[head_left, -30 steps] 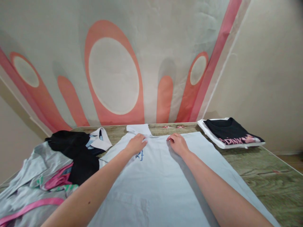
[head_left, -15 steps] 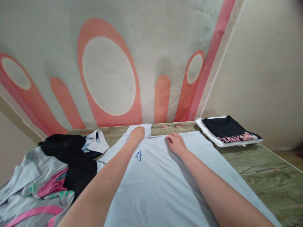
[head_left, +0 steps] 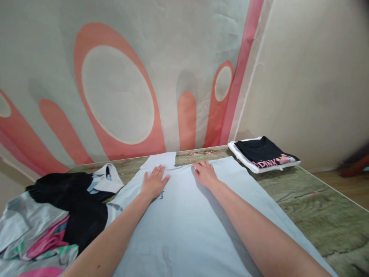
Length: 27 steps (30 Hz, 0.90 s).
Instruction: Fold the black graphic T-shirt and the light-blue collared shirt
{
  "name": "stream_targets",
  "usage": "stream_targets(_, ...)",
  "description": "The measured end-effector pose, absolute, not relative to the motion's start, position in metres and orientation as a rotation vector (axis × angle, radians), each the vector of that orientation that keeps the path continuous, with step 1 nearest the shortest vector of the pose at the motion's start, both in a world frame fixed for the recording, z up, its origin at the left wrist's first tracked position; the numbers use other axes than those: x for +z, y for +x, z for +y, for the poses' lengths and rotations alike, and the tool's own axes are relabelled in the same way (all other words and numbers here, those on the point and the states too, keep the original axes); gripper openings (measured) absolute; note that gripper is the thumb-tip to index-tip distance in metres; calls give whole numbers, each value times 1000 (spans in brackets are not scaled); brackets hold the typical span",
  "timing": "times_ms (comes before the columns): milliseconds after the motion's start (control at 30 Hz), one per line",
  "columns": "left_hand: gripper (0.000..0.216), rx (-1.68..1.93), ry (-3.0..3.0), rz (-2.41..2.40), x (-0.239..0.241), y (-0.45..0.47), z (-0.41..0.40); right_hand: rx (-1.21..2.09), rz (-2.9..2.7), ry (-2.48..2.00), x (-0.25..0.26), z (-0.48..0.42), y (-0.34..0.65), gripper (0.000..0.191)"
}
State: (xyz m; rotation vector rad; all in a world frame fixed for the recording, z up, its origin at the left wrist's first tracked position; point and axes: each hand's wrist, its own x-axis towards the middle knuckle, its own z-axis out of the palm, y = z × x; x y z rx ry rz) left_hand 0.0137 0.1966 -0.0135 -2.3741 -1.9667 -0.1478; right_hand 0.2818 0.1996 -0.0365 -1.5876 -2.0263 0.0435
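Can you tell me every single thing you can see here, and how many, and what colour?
Shirt: one, pale blue, spread out in the middle
Small print: one, blue, on that shirt, partly hidden
Clothes pile: one, black, grey, pink, green and white, at left; pieces too tangled to count
Folded top: one, black with pink print, far right
Folded white cloth: at least one, underneath it
Table: one, wood-patterned, under the clothes
Backdrop: one, greyish with coral shapes, behind
Wall: beige, right
Floor: brown, far right
Left hand: one, bare, flat on the shirt
Right hand: one, bare, at the shirt's top edge
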Motion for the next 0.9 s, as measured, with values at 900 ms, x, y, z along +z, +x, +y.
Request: stream_targets(900,57,-20,-2758,-1581,14,-31,-18,-70,-2481,-1634,-41,-48,440,55)
